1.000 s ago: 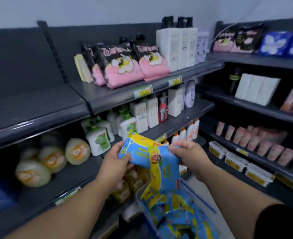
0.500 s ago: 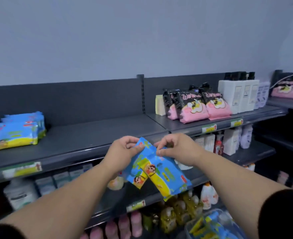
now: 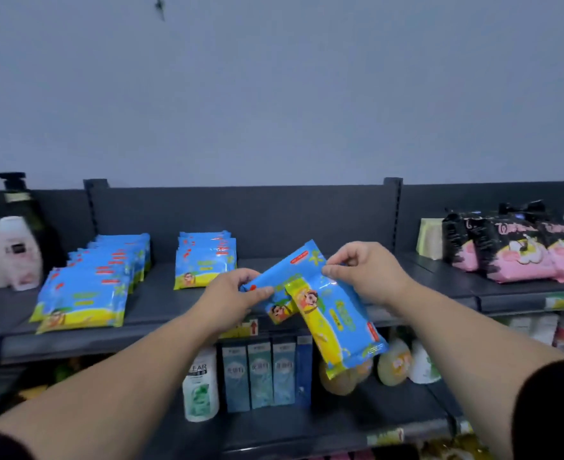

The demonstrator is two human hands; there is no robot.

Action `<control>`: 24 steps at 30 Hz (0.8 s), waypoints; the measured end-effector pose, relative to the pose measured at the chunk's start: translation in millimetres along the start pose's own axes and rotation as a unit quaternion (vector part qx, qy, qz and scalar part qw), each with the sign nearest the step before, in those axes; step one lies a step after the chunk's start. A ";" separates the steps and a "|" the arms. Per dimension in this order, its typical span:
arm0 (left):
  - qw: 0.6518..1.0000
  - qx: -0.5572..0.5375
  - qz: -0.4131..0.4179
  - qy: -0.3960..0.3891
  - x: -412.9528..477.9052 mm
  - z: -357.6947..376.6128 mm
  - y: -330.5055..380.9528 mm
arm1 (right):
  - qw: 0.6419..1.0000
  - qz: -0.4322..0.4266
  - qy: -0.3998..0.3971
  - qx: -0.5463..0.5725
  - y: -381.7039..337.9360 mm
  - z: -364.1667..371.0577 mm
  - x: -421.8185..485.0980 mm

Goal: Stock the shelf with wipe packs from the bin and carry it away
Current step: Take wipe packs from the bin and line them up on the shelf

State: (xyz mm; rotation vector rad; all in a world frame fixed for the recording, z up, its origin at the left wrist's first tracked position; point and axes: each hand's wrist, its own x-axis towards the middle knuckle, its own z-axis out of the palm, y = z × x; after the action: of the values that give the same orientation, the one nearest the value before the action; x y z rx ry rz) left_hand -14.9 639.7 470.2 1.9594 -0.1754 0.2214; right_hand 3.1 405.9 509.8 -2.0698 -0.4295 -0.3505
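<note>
Both hands hold a small bunch of blue-and-yellow wipe packs (image 3: pixel 320 307) in front of the top shelf (image 3: pixel 161 303). My left hand (image 3: pixel 230 300) pinches the packs' left edge. My right hand (image 3: pixel 366 270) pinches their upper right corner, and the packs hang tilted down to the right. On the shelf, a long row of the same wipe packs (image 3: pixel 91 283) lies at the left, and a shorter stack of wipe packs (image 3: pixel 206 258) stands behind my left hand. The bin is out of view.
Pink-and-black bags (image 3: pixel 519 254) fill the shelf section to the right. A dark pump bottle and pale bottles (image 3: pixel 8 247) stand at the far left. The shelf below holds shampoo bottles (image 3: pixel 201 386), blue boxes (image 3: pixel 260 373) and round yellow packs (image 3: pixel 393 363).
My view has turned left and up, away from the bin. Both hands have carried the wipe packs up level with the top shelf, near the stacked packs.
</note>
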 end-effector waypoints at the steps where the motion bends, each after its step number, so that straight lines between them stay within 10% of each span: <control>1: 1.000 -0.027 -0.006 0.010 1.4 -10.5 -2.6 | 1.000 -0.001 0.000 0.002 -6.2 7.8 6.6; 9: 0.984 0.047 -0.023 0.169 44.3 -75.5 -25.0 | 0.994 -0.087 -0.009 -0.058 -41.0 42.8 66.5; 24: 0.953 0.177 -0.103 0.223 119.0 -104.1 -79.9 | 0.941 -0.217 -0.183 -0.185 -29.3 129.9 187.3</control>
State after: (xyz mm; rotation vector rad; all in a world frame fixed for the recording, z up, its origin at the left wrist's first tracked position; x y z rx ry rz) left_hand 111.1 764.2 466.4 2.2044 0.3878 0.5811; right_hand 168.1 562.2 544.4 -2.4064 -1.1289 -0.3201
